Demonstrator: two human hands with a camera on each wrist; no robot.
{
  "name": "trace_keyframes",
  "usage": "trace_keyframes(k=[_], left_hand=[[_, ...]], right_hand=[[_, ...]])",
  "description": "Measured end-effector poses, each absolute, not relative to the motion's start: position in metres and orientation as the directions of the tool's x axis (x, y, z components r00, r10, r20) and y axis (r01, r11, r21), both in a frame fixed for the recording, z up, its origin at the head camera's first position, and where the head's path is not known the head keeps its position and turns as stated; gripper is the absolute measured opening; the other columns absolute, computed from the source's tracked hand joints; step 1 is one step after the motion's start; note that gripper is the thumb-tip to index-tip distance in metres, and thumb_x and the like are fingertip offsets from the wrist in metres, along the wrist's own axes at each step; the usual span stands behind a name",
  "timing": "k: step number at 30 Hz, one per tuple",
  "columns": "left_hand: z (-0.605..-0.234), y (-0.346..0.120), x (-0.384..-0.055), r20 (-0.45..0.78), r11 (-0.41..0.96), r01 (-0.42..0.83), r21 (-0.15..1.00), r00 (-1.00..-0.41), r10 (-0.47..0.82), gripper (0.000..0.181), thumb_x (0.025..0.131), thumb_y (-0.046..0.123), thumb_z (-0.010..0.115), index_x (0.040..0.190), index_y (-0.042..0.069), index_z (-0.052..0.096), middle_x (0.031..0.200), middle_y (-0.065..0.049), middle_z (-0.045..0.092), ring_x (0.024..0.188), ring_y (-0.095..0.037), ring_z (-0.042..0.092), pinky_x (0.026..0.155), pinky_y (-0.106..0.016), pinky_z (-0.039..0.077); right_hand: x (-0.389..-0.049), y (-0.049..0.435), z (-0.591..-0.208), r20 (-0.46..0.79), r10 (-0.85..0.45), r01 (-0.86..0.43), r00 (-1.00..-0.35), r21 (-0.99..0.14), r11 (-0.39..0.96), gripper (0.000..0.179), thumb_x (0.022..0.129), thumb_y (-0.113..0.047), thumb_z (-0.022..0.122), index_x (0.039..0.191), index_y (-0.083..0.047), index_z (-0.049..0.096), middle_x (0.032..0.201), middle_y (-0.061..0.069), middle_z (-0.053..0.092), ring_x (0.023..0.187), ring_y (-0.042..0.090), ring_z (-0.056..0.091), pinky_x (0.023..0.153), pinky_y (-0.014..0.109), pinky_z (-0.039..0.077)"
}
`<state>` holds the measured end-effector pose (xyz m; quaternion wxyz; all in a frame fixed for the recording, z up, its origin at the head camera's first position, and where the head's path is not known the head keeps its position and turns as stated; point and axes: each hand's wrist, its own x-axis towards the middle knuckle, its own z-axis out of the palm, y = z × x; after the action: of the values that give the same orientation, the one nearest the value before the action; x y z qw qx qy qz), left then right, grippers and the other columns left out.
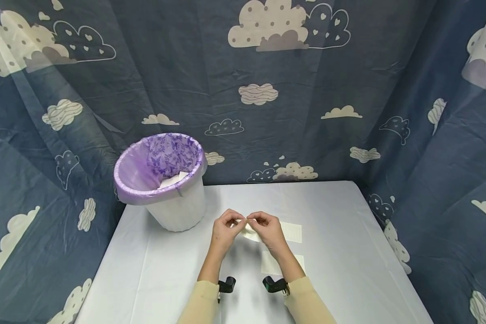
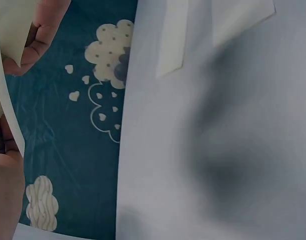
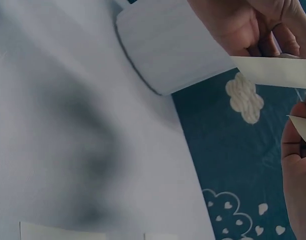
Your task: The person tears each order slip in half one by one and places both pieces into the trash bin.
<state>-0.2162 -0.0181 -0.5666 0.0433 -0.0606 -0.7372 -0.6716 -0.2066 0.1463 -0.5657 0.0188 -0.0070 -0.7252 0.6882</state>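
Both hands are raised close together above the white table. My left hand (image 1: 222, 231) pinches a cream piece of paper (image 1: 251, 234) near its upper edge. Right beside it, my right hand (image 1: 269, 231) pinches the same paper, the fingertips of the two hands almost meeting. The right wrist view shows a cream strip (image 3: 275, 71) by the left hand and a pointed paper corner (image 3: 303, 129) by the right hand, with a gap between. Whether the paper is torn through cannot be told. The fingers cover part of it.
Two flat cream sheets lie on the table (image 1: 328, 279): a farther sheet (image 1: 291, 232) and a nearer sheet (image 1: 267, 264), partly behind the right forearm. At the back left stands a white bin (image 1: 178, 211) with a purple liner (image 1: 131, 168) and pale paper (image 1: 173, 180) inside. Cloud-print cloth (image 1: 178, 81) surrounds the table.
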Motion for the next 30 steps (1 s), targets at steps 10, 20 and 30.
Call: trace_keyframes(k=[10, 20, 30], left_hand=[[-0.553, -0.013, -0.210, 0.141, 0.009, 0.141, 0.990, -0.990, 0.024, 0.007, 0.088, 0.010, 0.086, 0.089, 0.008, 0.080, 0.093, 0.003, 0.068, 0.086, -0.010, 0.062, 0.085, -0.024, 0.054], [-0.554, -0.010, -0.208, 0.156, 0.035, 0.156, 0.987, -0.988, -0.003, 0.009, 0.088, 0.010, 0.085, 0.090, 0.003, 0.080, 0.093, -0.001, 0.070, 0.084, -0.011, 0.061, 0.081, -0.021, 0.053], [-0.556, -0.008, -0.207, 0.166, 0.069, 0.162, 0.984, -0.985, -0.055, 0.006, 0.086, 0.004, 0.086, 0.086, 0.005, 0.079, 0.089, -0.003, 0.070, 0.081, -0.010, 0.060, 0.078, -0.018, 0.051]], right_hand=[[-0.199, 0.145, -0.552, -0.003, 0.102, 0.003, -0.995, -1.000, 0.009, 0.010, 0.095, -0.008, 0.077, 0.101, -0.001, 0.079, 0.101, 0.002, 0.075, 0.092, 0.012, 0.065, 0.077, 0.019, 0.054], [-0.198, 0.140, -0.556, -0.033, 0.156, 0.026, -0.987, -0.999, -0.042, 0.010, 0.094, -0.008, 0.079, 0.100, 0.000, 0.078, 0.101, -0.001, 0.074, 0.093, 0.012, 0.065, 0.078, 0.017, 0.055], [-0.196, 0.135, -0.558, -0.039, 0.190, 0.033, -0.981, -0.999, -0.039, 0.014, 0.093, -0.013, 0.082, 0.101, -0.001, 0.079, 0.099, -0.003, 0.075, 0.095, 0.013, 0.065, 0.082, 0.018, 0.054]])
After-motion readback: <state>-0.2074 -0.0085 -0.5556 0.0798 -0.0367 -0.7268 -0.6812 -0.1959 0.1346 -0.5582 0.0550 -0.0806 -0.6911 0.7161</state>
